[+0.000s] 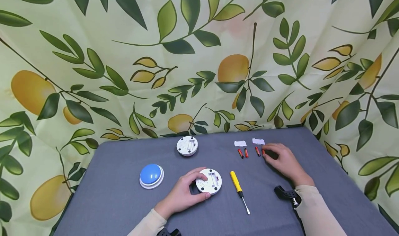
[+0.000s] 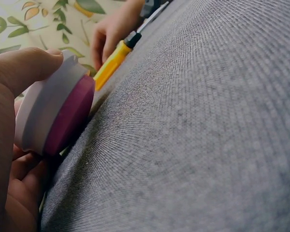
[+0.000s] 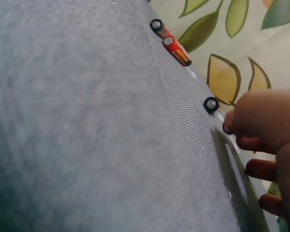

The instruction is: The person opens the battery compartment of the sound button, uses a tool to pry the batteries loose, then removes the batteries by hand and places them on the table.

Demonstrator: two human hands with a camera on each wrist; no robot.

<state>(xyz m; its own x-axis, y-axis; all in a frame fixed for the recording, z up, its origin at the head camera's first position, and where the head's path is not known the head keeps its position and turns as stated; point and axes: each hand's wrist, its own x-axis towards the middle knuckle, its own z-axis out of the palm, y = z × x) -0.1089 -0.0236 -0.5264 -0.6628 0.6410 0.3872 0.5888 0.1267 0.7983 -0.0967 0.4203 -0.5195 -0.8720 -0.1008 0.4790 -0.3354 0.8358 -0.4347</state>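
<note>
My left hand [image 1: 184, 192] grips a round white push-button light [image 1: 215, 187], underside up, its battery slot uncovered. A purple dome [image 2: 73, 116] shows beneath it in the left wrist view. At the right, my right hand [image 1: 285, 161] pinches a small red battery [image 1: 263, 152] on the cloth, mostly hidden by the fingers. Just left of those fingers lies another red-and-black battery [image 1: 257, 151]. Farther left, two more batteries, one [image 1: 241, 153] tilted and one [image 1: 246, 153] nearly straight, lie side by side.
Between the hands lies a yellow-handled screwdriver [image 1: 237, 183]. Two white battery covers, one left [image 1: 240, 143] and one right [image 1: 258, 141], lie behind the batteries. A second upturned white unit [image 1: 187, 146] stands at the back. A blue-domed button [image 1: 150, 174] sits at left on the grey cloth.
</note>
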